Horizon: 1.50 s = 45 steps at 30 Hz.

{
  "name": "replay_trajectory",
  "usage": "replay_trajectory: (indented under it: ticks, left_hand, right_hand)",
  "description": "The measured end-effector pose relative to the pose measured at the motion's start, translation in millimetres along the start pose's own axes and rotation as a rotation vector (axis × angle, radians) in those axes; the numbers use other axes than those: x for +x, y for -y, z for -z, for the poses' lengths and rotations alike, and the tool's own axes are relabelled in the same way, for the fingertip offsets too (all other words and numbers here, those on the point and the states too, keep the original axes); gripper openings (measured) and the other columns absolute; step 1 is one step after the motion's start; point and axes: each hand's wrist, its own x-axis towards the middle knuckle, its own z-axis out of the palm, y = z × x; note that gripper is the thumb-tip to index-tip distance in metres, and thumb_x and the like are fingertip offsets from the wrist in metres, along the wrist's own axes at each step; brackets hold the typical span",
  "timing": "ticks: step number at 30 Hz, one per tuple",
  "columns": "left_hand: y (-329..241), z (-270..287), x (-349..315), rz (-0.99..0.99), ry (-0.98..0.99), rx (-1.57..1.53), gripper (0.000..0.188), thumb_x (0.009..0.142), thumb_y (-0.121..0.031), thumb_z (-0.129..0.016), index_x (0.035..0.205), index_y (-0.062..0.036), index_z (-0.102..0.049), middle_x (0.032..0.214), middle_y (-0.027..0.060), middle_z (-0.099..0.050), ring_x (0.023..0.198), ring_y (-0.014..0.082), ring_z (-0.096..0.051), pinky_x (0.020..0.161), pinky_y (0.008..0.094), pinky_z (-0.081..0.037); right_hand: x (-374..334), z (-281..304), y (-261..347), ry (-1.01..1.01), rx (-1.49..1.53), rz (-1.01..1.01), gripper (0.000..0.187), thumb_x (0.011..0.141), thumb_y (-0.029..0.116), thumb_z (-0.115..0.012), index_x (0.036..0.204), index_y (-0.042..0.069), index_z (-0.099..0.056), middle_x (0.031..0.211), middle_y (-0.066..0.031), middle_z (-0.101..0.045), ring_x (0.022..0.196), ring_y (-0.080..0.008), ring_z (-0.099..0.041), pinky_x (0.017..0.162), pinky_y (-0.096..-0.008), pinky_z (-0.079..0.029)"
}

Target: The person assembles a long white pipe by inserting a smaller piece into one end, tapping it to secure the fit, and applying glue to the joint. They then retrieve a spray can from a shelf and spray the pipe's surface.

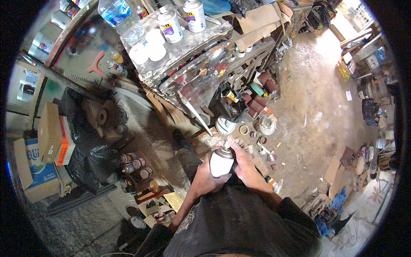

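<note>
In front of my dark shirt I hold a white spray can (221, 166) with a dark top rim, tilted away from me. My left hand (206, 179) is wrapped round its body from the left side. My right hand (242, 159) lies along the other side of the can. Its fingertips pinch the small white nozzle (226, 145) at the top. The can's underside and some of my fingers are hidden.
A paint-stained workbench (192, 47) stands ahead, bearing two spray cans (170, 26), white lids (147, 48) and a water jug (117, 15). Sandpaper rolls (257, 105) and tape rings lie on the floor beyond my hands. Cardboard boxes (48, 132) and paint cans (135, 165) are at left.
</note>
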Motion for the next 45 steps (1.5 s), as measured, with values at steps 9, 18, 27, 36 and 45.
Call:
replay_trajectory:
  ticks: [9,18,27,36,45]
  left_hand:
    - [13,-1,3,-0.071,0.004,-0.016,0.081,0.066,-0.023,-0.083,0.131,-0.0006,-0.041,0.118,0.0170,-0.059,0.108,0.0265,-0.059,0.095,0.0373,-0.046]
    - [13,5,5,-0.178,0.170,-0.005,0.084,0.066,-0.022,-0.082,0.135,-0.0006,-0.038,0.120,0.0192,-0.058,0.111,0.0292,-0.057,0.098,0.0373,-0.043]
    - [18,1,10,-0.017,0.141,-0.125,0.083,0.067,-0.020,-0.082,0.133,-0.0001,-0.037,0.117,0.0152,-0.059,0.107,0.0228,-0.057,0.095,0.0360,-0.045]
    - [2,-9,0,-0.134,0.170,-0.267,0.109,0.070,-0.022,-0.083,0.142,0.0009,-0.005,0.138,0.0199,-0.028,0.133,0.0270,-0.029,0.111,0.0386,-0.025]
    - [25,92,141,-0.532,0.173,1.022,0.049,0.084,-0.013,-0.059,0.131,-0.0030,-0.049,0.131,0.0194,-0.054,0.123,0.0352,-0.050,0.102,0.0455,-0.042]
  right_hand:
    - [7,9,6,0.159,-0.366,0.257,0.008,0.090,0.010,-0.066,0.097,0.005,-0.066,0.090,-0.0056,-0.069,0.084,-0.0136,-0.066,0.074,-0.0274,-0.052]
    - [7,23,86,0.778,-1.298,0.346,0.030,0.095,0.017,-0.056,0.123,0.007,-0.061,0.114,-0.0109,-0.067,0.102,-0.0205,-0.066,0.090,-0.0332,-0.049]
    - [2,7,85,0.653,-1.445,0.335,0.033,0.099,0.027,-0.049,0.117,0.003,-0.060,0.102,-0.0176,-0.066,0.091,-0.0283,-0.065,0.084,-0.0378,-0.049]
    - [2,48,-4,0.340,-0.580,0.241,0.080,0.089,0.025,-0.067,0.149,0.004,-0.019,0.143,-0.0137,-0.039,0.130,-0.0220,-0.039,0.108,-0.0351,-0.032]
    - [-44,77,37,0.215,0.375,-0.042,0.066,0.081,0.050,-0.059,0.122,-0.001,-0.051,0.102,-0.0230,-0.061,0.079,-0.0354,-0.065,0.066,-0.0462,-0.058]
